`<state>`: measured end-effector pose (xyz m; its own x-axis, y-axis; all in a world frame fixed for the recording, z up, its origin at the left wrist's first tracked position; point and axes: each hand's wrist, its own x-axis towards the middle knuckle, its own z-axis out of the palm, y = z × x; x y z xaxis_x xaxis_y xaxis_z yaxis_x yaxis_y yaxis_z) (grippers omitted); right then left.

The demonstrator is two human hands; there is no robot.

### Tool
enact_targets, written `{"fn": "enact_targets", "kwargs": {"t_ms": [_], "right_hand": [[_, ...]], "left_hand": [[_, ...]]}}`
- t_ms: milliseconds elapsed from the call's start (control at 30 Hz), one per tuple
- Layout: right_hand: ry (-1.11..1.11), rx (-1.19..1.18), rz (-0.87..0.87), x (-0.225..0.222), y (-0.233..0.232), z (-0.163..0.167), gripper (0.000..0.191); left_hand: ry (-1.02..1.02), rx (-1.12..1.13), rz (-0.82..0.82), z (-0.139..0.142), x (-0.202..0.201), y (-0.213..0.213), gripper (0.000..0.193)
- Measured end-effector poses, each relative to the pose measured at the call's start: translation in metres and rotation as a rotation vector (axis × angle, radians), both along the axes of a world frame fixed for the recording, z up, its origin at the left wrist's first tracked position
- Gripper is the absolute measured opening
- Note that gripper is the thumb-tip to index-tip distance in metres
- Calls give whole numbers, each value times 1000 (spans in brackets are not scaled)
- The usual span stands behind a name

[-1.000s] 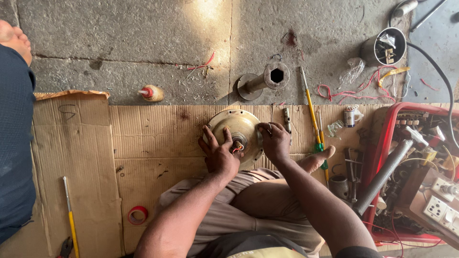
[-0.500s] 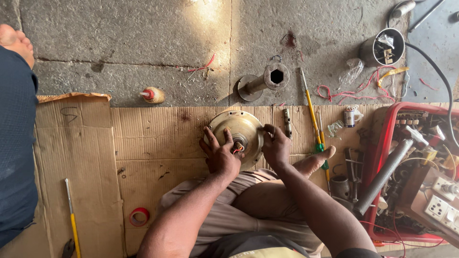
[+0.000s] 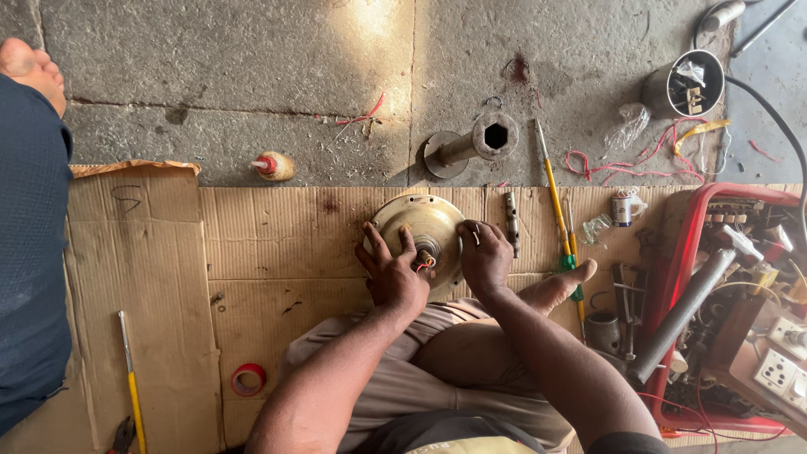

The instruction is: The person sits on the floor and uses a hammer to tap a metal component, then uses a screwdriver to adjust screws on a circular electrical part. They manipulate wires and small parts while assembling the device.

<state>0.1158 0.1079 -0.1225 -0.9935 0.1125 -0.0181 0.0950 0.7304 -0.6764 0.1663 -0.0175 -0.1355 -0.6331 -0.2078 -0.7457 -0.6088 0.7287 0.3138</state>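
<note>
A round, dull-gold metal motor housing lies flat on the cardboard in front of my crossed legs. My left hand rests on its left and near side, fingers spread over the cover next to the centre hub with red wires. My right hand grips the housing's right edge, fingers curled over the rim. Both hands touch the housing.
A metal pipe with flange lies on the concrete beyond. Yellow-handled screwdrivers lie to the right, another at lower left beside red tape. A red toolbox stands right. Another person's leg and foot are at left.
My hands have shifted slightly on the housing; the left fingers now spread further over the cover. The housing stays in place.
</note>
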Motion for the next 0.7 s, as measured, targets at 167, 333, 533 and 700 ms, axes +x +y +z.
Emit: {"fn": "enact_targets", "kwargs": {"t_ms": [167,333,533,700], "right_hand": [[-195,111,-109,-2,-3,2,25],[-9,-16,-47,3,-4,1,28],[-117,156,-107,-2,-6,-3,35],[133,45,20,4,-7,-7,21]], "left_hand": [[13,5,6,-1,0,-1,91],[16,-25,-15,-2,1,-1,94],[39,-8,16,-2,1,0,89],[78,-3,19,-6,5,-1,93]]}}
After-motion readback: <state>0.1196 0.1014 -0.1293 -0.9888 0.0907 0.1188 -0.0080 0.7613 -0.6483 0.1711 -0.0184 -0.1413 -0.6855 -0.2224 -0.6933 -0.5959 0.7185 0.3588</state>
